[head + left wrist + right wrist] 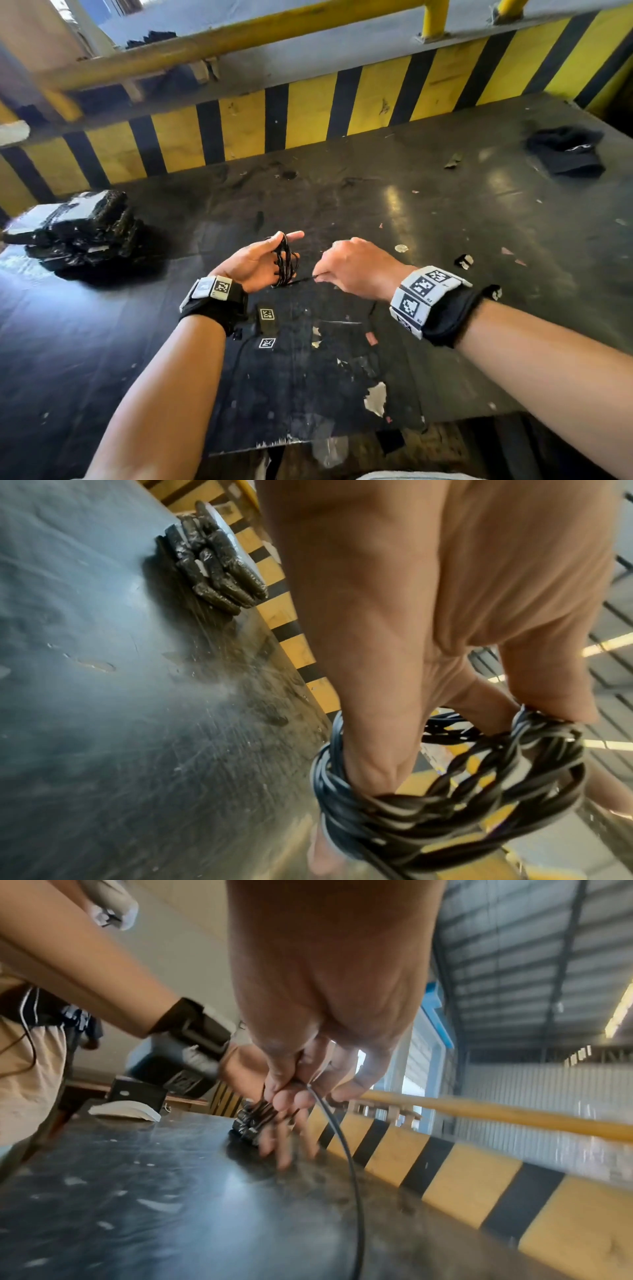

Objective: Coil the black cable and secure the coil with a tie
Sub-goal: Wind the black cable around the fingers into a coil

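Note:
The black cable (285, 262) is wound in several loops around my left hand (255, 262), which is held palm up above the dark table (445, 212). In the left wrist view the coil (462, 791) crosses between the thumb and the straight, spread fingers (363, 753). Just right of the coil, my right hand (320, 277) pinches the cable's free strand. That strand (352, 1177) hangs from the pinch down toward the table. I cannot make out a tie.
A stack of black plastic-wrapped bundles (82, 229) lies at the table's left. A black cloth (565, 152) sits at the back right. Small tagged black pieces (267, 318) lie under my wrists. A yellow-and-black striped barrier (308, 113) borders the far edge.

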